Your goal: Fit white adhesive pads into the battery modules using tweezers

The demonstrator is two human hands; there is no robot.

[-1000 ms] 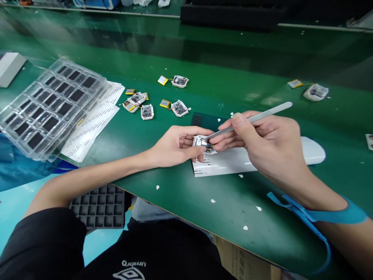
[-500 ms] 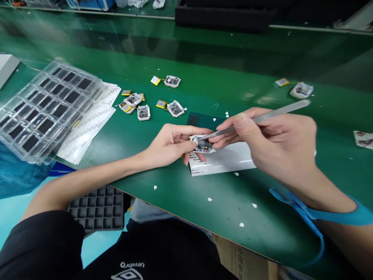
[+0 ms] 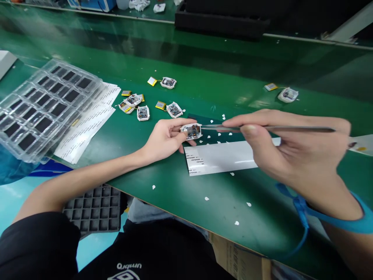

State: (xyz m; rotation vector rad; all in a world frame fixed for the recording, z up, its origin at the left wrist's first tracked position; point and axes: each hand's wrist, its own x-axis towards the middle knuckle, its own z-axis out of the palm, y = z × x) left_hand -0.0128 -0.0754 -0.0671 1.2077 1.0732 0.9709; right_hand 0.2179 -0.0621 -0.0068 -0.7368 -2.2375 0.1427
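Between the thumb and fingers of my left hand (image 3: 167,138) is a small white device casing with an exposed circuit board (image 3: 191,132). My right hand (image 3: 291,144) grips metal tweezers (image 3: 271,128), their tips pointing left at the casing's right edge; whether they touch it I cannot tell. Below the casing lies a white backing sheet (image 3: 227,155) with printed lettering at its left end. Small white round stickers (image 3: 232,174) are scattered on the green bench around it. A blue wrist strap (image 3: 338,221) circles my right wrist.
Several similar casings (image 3: 174,110) with yellow-edged batteries lie beyond my left hand, another casing (image 3: 288,95) at the far right. Stacked clear trays (image 3: 48,105) rest on printed sheets (image 3: 84,136) at left. A black compartment tray (image 3: 96,210) sits below the green bench edge.
My right hand has moved right, drawing the tweezer tips from over the circuit board to its right side. The casing in my left hand has shifted slightly up and left.
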